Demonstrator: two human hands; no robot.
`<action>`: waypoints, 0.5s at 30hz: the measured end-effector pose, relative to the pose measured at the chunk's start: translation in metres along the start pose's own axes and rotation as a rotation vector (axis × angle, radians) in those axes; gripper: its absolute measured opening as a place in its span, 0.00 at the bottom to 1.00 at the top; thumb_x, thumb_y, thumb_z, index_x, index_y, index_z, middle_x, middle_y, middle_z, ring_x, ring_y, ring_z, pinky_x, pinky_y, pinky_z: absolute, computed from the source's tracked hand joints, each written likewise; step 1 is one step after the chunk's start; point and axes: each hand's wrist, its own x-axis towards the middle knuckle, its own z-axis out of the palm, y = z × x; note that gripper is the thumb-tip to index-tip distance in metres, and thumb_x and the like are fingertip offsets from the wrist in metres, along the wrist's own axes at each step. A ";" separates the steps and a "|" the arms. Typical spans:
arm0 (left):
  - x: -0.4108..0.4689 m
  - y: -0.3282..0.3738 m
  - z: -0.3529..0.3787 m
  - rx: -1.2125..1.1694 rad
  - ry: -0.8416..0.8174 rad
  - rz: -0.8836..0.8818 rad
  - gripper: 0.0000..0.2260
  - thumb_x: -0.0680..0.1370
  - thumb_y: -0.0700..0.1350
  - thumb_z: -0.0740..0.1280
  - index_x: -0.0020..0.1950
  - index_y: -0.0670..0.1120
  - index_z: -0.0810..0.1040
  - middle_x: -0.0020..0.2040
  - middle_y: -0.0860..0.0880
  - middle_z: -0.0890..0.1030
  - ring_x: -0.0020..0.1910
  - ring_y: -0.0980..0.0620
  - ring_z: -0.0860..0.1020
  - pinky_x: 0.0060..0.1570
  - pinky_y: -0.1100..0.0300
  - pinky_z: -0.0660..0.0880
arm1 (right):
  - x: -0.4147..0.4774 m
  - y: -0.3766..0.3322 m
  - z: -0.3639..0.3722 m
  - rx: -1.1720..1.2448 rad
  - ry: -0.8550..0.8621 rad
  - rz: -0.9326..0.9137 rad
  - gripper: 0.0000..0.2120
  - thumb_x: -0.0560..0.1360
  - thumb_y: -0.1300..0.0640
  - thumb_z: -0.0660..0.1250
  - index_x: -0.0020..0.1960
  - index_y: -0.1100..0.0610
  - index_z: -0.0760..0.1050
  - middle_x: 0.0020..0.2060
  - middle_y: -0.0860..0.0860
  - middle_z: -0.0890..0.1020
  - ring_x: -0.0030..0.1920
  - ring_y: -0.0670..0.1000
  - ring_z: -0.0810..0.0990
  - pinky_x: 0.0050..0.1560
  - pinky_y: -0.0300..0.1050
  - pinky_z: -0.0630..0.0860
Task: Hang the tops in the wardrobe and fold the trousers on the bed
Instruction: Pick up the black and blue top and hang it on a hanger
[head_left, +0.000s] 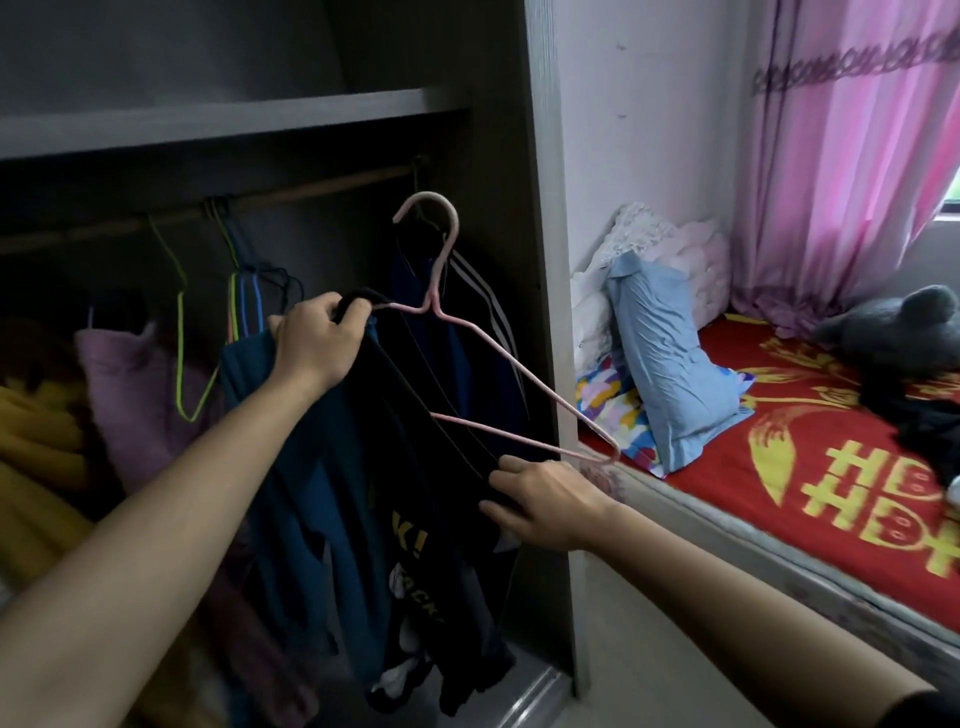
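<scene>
The person stands at the open wardrobe (540, 260) w/ a pink wire hanger (519, 379) held tilted, its hook up near the rail (322, 189) but not on it. The left hand (317, 338) has its grip closed round one end of the hanger together w/ a bunch of the black top (415, 493), fingers curled tight over the cloth. The right hand (545, 504) sits lower, near the hanger's other end, its grip pinched shut on a fold of the same top (thumb on one side, fingers on the other). The top hangs down betw. the two hands, yellow and white print showing on its front; the hanger's right shoulder is bare, not inside the fabric. Behind it hang a blue garment (311, 467) and a dark jacket w/ white stripes (483, 291); further left on the rail are empty wire hangers (244, 306) in green, blue, pink. A purple garment (135, 384) and a yellow one (36, 441) sit at far left. To the right is the bed (810, 467) w/ a red and yellow cover, a light blue pillow (665, 358) leaning upright, a grey plush toy (893, 332), and dark clothes (924, 415) lying by the toy. Pink curtains (852, 156) hang behind the bed.
</scene>
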 end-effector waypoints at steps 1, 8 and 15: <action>0.002 -0.006 -0.006 -0.008 0.013 -0.035 0.22 0.75 0.59 0.55 0.34 0.43 0.74 0.30 0.49 0.74 0.39 0.44 0.72 0.57 0.49 0.63 | -0.005 0.003 -0.003 -0.003 0.035 -0.009 0.16 0.82 0.40 0.55 0.51 0.52 0.71 0.45 0.46 0.69 0.37 0.51 0.76 0.37 0.52 0.74; -0.001 -0.057 -0.032 -0.002 0.040 -0.152 0.20 0.73 0.57 0.57 0.27 0.45 0.62 0.26 0.45 0.64 0.30 0.44 0.65 0.44 0.46 0.64 | -0.024 0.037 -0.035 -0.082 0.247 0.009 0.23 0.82 0.37 0.50 0.59 0.53 0.72 0.53 0.49 0.75 0.39 0.52 0.78 0.34 0.51 0.77; -0.003 -0.082 -0.036 -0.058 0.038 -0.196 0.22 0.72 0.57 0.59 0.25 0.44 0.64 0.21 0.50 0.62 0.23 0.55 0.66 0.28 0.53 0.60 | -0.015 0.048 -0.056 -0.227 0.326 -0.087 0.21 0.83 0.40 0.51 0.56 0.54 0.73 0.53 0.52 0.78 0.37 0.53 0.79 0.30 0.44 0.70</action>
